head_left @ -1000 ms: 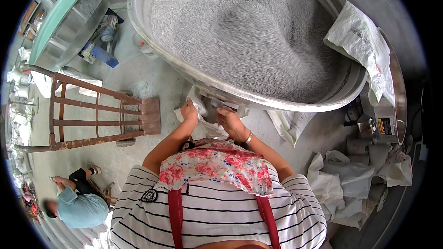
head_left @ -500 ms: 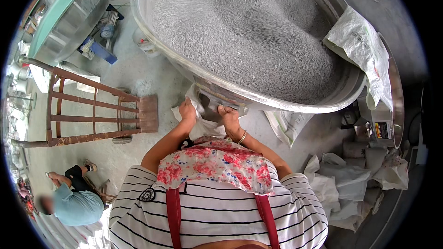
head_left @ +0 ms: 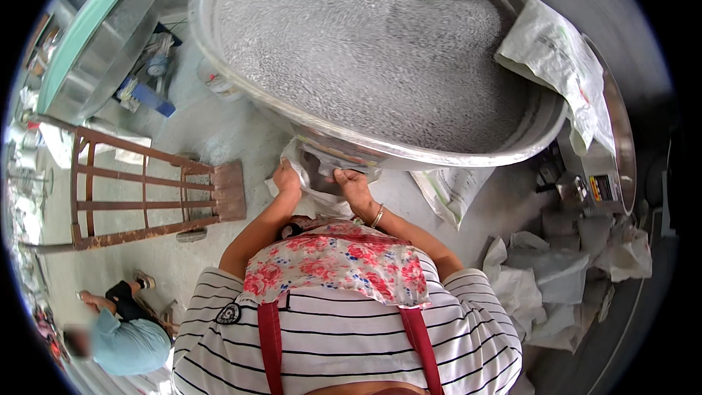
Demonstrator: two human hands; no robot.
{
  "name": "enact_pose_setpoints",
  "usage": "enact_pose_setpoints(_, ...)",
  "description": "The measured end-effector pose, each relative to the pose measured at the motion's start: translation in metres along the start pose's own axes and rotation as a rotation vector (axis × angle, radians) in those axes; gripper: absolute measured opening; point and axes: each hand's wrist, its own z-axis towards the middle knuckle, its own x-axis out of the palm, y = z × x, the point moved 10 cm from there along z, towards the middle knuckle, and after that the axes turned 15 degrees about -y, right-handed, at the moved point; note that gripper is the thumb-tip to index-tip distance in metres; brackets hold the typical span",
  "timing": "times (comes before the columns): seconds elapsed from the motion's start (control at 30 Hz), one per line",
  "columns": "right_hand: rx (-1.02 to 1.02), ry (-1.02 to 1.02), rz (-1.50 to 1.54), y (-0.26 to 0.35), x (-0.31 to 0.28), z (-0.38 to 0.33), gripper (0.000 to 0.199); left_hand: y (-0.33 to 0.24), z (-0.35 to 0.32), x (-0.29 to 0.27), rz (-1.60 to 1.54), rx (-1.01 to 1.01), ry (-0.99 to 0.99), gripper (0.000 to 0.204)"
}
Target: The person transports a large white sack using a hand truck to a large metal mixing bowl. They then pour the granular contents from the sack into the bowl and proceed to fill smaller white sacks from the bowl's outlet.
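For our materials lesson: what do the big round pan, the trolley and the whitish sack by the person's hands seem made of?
Pan: bare metal, perhaps steel or aluminium; its grey rim shines.
Trolley: probably metal; its slim bars look dull brown, with rust-like patches.
Sack: perhaps woven plastic, matte; it creases softly, but no weave shows clearly.

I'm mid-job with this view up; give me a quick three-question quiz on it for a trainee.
1. True or false: the rusty hand truck stands on the person's right.
2. What is draped over the right side of the large metal bowl holding grey granules?
3. Fill in: the left hand holds the edge of a white ____.

Key:
1. False; the rusty hand truck is on the left.
2. A white sack.
3. Bag.
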Motion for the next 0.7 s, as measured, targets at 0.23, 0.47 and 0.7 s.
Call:
enact_pose_setpoints(0.23, 0.073, 0.029, -0.077, -0.012, -0.002, 0.003, 0.030, -0.011, -0.010, -0.003, 0.064, 0.023, 0.012, 0.043)
enact_pose_setpoints(0.47, 0.082, 0.056, -0.028, -0.016, 0.001, 0.001, 0.031, -0.020, -0.012, -0.010, 0.032, 0.078, -0.041, 0.043)
enact_pose_setpoints(0.7, 0.039, 0.064, -0.021, -0.008, 0.007, -0.003, 0.031, -0.001, 0.004, -0.012, -0.051, 0.033, -0.031, 0.045)
